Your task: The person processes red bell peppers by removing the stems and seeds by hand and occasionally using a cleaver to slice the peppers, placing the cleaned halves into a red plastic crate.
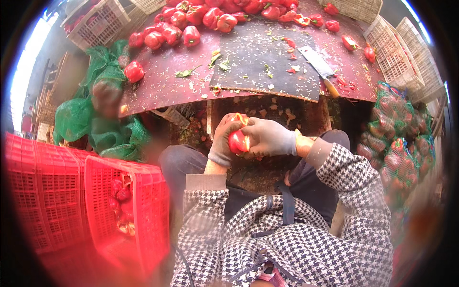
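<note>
A cut red bell pepper (238, 142) is held above my lap, just off the table's near edge. My left hand (224, 138), in a grey-coated work glove, wraps around its left side. From the right, my right hand (267, 138), gloved alike, grips it too, its fingers partly hidden behind the flesh. Pale inner flesh shows at the pepper's cut edges. A cleaver (315, 61) with a wooden handle lies on the dark cutting board (251, 68), its handle reaching past the board's right side.
Whole red peppers (192, 36) are heaped at the back of the red table (161, 89), strewn with seeds. A red plastic crate (150, 201) holding pepper pieces stands at left, near green mesh sacks (75, 118). Filled mesh sacks (398, 161) and pale crates (392, 53) are at right.
</note>
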`<move>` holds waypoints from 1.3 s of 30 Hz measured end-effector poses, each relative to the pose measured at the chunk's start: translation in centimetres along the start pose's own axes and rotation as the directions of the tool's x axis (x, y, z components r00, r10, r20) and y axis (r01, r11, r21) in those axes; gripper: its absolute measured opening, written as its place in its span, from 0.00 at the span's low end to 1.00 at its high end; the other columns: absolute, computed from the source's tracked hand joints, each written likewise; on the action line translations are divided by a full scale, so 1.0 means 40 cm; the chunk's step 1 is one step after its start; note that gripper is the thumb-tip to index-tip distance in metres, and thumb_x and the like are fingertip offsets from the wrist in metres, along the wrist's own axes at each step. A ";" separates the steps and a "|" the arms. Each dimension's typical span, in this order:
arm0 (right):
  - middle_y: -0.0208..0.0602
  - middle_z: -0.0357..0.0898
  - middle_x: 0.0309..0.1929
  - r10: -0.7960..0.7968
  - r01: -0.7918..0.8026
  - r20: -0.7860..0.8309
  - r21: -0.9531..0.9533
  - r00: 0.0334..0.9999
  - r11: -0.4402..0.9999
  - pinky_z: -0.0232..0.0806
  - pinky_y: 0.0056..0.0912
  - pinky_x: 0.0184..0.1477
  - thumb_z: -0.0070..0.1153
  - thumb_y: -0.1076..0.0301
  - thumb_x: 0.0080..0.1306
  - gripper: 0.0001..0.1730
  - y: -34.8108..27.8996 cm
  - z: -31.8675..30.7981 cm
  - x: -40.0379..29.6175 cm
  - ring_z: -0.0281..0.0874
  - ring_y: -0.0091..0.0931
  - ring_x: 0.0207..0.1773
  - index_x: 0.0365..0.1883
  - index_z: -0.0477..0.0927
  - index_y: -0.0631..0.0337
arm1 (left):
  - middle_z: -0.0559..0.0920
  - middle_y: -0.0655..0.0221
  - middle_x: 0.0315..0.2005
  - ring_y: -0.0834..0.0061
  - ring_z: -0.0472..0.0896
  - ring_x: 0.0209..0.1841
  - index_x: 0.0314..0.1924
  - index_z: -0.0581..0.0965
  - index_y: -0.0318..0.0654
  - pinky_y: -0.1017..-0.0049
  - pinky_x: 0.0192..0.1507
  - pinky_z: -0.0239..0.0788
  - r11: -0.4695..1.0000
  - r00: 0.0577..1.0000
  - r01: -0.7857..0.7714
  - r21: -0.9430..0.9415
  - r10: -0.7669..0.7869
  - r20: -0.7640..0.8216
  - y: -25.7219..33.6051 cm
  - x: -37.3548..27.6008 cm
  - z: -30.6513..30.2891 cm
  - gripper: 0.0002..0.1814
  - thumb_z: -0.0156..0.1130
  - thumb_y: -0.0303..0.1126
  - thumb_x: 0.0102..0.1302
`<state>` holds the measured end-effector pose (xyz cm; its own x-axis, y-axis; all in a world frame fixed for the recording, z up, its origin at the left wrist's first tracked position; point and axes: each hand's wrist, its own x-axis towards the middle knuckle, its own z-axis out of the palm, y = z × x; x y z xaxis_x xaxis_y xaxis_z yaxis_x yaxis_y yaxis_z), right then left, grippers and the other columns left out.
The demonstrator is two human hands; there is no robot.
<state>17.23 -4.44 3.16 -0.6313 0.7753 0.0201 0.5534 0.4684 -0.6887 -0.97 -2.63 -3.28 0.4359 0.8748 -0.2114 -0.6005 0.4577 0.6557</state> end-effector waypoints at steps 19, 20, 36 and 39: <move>0.50 0.80 0.46 0.051 -0.051 -0.003 0.014 0.999 0.999 0.73 0.44 0.49 0.68 0.54 0.54 0.30 0.005 0.013 0.004 0.80 0.47 0.47 0.52 0.79 0.60 | 0.82 0.60 0.44 0.67 0.81 0.47 0.50 0.76 0.32 0.69 0.55 0.74 0.990 0.992 -0.118 0.080 0.122 -0.046 0.012 0.007 -0.003 0.18 0.56 0.29 0.61; 0.45 0.80 0.42 0.030 -0.042 -0.141 -0.085 0.990 0.995 0.74 0.43 0.46 0.70 0.55 0.52 0.28 -0.005 0.027 -0.003 0.81 0.44 0.44 0.49 0.81 0.57 | 0.81 0.60 0.44 0.67 0.81 0.46 0.50 0.76 0.32 0.69 0.55 0.74 0.980 0.982 -0.150 0.130 0.163 -0.092 0.013 0.011 -0.009 0.18 0.56 0.29 0.61; 0.42 0.73 0.61 0.535 0.125 -0.412 0.862 0.737 0.491 0.73 0.29 0.55 0.62 0.54 0.71 0.35 0.021 0.116 -0.013 0.75 0.25 0.58 0.68 0.67 0.67 | 0.76 0.59 0.55 0.63 0.77 0.57 0.56 0.71 0.33 0.64 0.63 0.69 0.845 0.838 -0.535 -0.020 0.527 -0.145 0.049 -0.013 0.032 0.25 0.60 0.31 0.58; 0.36 0.80 0.41 0.189 0.011 -0.793 0.239 0.579 0.971 0.75 0.29 0.44 0.66 0.60 0.66 0.25 -0.048 0.121 0.015 0.81 0.29 0.44 0.58 0.77 0.60 | 0.74 0.58 0.58 0.64 0.74 0.60 0.56 0.71 0.34 0.66 0.65 0.66 0.797 0.795 -0.585 0.148 0.600 -0.086 0.053 -0.013 0.035 0.26 0.63 0.29 0.56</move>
<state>13.17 -6.93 0.99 0.1696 0.8737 0.4559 0.4003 0.3617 -0.8420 -1.52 -2.35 -0.77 -0.0716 0.9840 0.1629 -0.6344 -0.1709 0.7538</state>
